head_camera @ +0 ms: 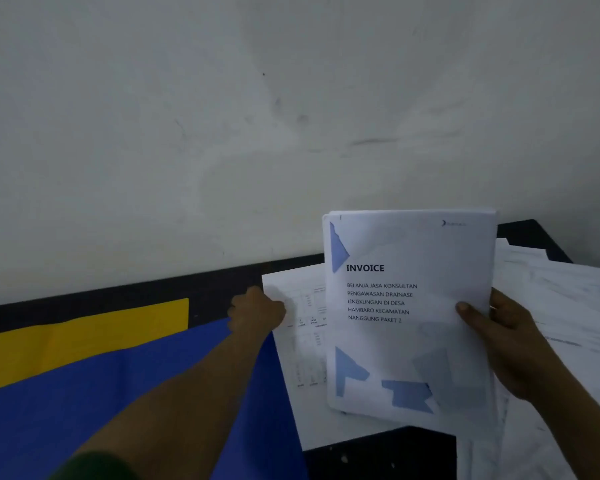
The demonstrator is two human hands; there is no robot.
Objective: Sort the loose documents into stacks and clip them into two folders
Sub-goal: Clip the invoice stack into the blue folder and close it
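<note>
Occupying the upper half of the view, a pale, scuffed wall [187, 116] stands behind a black table [222, 285]. A blue folder [84, 403] lies flat across the near left of the table and overlaps the near edge of a yellow folder [84, 330], which lies farther back on the left. Loose sheets [561, 299] are spread in an uneven overlapping layer over the right side of the table. One printed sheet [305, 341] carrying faint tabular text lies between the blue folder and the raised stack. The invoice stack [406, 306] is held upright above the sheets at centre right. Its cover is white with light blue angular shapes at the far-left corner and along the near edge, and it bears the heading "INVOICE" over five lines of smaller capital text. The page edges at its top are roughly aligned. The right hand [510, 344] grips the stack at its right edge: the thumb [468, 311] presses on the cover, just right of the text block, and the fingers pass behind the stack, hidden from view. The left hand [257, 313] reaches forward over the blue folder to the far-left edge of the printed sheet, knuckles toward the camera. Its fingers are hidden, so whether they pinch the sheet cannot be determined.
</note>
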